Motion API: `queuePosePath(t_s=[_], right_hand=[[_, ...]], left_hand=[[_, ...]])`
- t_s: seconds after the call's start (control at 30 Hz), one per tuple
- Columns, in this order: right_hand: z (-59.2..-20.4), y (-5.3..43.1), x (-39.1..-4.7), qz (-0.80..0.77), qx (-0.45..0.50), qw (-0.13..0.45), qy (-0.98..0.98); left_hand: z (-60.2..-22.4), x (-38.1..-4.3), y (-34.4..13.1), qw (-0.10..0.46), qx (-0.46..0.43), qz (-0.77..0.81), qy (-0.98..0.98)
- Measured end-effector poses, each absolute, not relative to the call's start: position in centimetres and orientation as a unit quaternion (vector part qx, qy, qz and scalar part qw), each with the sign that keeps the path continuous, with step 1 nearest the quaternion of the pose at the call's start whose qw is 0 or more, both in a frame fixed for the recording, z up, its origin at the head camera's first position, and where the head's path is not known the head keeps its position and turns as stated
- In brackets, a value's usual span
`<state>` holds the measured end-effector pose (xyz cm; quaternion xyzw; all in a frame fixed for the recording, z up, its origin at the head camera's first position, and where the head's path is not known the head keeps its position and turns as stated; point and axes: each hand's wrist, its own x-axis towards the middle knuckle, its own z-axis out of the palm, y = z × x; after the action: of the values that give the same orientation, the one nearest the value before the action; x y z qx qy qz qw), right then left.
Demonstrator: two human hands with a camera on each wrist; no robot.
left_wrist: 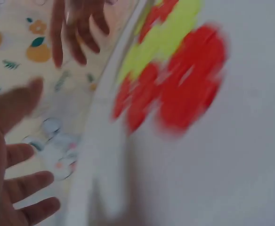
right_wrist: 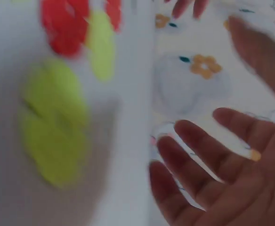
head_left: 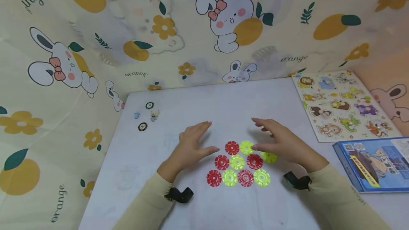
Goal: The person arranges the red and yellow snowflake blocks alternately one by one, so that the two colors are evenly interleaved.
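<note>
Red and yellow-green notched discs lie flat on the white table in three rows, colours mixed. In the head view a red disc starts the front row and a yellow-green disc ends it. My left hand hovers left of the discs, fingers spread and holding nothing. On the other side, my right hand is held over the right end of the back rows, thumb overlapping a yellow-green disc. Both palms face each other. In the wrist views the discs are blurred and the fingers are extended.
Black ringed chips and small figurines sit at the table's back left. An animal puzzle board lies at the back right, with a blue box in front of it. A patterned cloth hangs behind.
</note>
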<state>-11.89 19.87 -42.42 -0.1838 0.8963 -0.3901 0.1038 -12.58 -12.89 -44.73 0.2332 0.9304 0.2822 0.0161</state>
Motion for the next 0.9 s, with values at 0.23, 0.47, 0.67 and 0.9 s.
queuePosePath(t_s=[0.23, 0.47, 0.67, 0.9], right_hand=[[-46.1, 17.7, -11.9, -0.361, -0.155, 0.112, 0.913], [-46.8, 16.6, -11.8, -0.330, -0.151, 0.113, 0.925], [-46.0, 16.2, -11.9, -0.359, -0.123, 0.164, 0.910], [-44.7, 16.1, -13.0, -0.365, -0.119, 0.153, 0.911]], left_hand=[[-47.8, -11.6, -8.7, 0.036, 0.204, 0.301, 0.931], [-48.4, -11.6, -6.7, 0.031, 0.189, 0.277, 0.942], [-47.9, -11.8, -6.8, 0.058, 0.172, 0.335, 0.924], [-47.6, -12.1, -6.3, 0.087, 0.178, 0.275, 0.941]])
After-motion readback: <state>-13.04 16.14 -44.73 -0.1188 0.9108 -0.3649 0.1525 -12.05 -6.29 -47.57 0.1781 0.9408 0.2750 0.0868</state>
